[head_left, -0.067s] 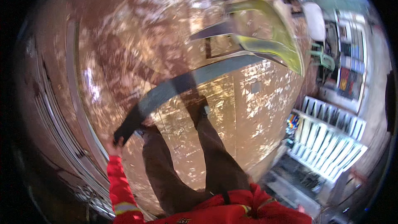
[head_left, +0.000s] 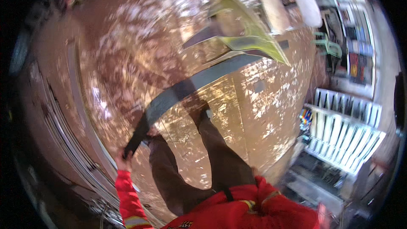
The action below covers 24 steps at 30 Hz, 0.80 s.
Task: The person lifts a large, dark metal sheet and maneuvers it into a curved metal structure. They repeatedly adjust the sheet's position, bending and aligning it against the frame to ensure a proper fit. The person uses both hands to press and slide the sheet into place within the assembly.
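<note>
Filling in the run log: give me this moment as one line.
left hand: grips end of long dark strip | right hand: out of view | strip runs over brown floor toward yellow-green panel

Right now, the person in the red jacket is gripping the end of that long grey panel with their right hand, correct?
Not quite: it is the left hand, reaching out from a red sleeve, that grips the end of the long grey panel. The head view shows this; the right hand is out of sight.

A rack of small colourful packages [head_left: 305, 118] stands at the right, beside white slatted racks. Farther right, dark display shelves hold rows of red, yellow and blue packs [head_left: 358, 55], too blurred to make out.
</note>
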Motion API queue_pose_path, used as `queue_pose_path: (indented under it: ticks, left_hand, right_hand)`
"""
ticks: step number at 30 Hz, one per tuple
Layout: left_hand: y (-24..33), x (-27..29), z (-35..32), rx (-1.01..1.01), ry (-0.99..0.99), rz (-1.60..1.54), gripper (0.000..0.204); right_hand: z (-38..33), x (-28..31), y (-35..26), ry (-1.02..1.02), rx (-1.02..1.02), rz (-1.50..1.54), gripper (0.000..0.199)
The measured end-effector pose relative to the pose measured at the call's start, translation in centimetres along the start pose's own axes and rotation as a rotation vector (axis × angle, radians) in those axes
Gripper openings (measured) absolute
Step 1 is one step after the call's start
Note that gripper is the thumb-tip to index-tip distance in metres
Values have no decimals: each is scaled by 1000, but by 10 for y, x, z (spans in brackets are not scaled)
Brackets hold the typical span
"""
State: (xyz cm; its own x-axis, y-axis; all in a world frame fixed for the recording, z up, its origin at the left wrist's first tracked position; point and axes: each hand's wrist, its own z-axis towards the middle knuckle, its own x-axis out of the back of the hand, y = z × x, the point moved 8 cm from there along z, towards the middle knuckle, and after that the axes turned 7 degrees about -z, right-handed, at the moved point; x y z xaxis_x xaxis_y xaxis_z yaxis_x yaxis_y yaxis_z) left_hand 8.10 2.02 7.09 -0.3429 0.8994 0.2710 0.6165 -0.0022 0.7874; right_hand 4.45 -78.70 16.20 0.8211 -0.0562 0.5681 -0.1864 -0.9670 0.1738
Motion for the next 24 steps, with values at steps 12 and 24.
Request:
queue_pose_path:
  ticks: [12, 24]
  left_hand:
    - [518, -170, -220, -585, -422, 602, 20]
    - [808, -140, -404, -1274, -582, 770, 40]
  right_hand:
    - [136, 245, -155, 179, 309, 525, 37]
    - [41, 586, -281, 595, 1167, -111, 95]
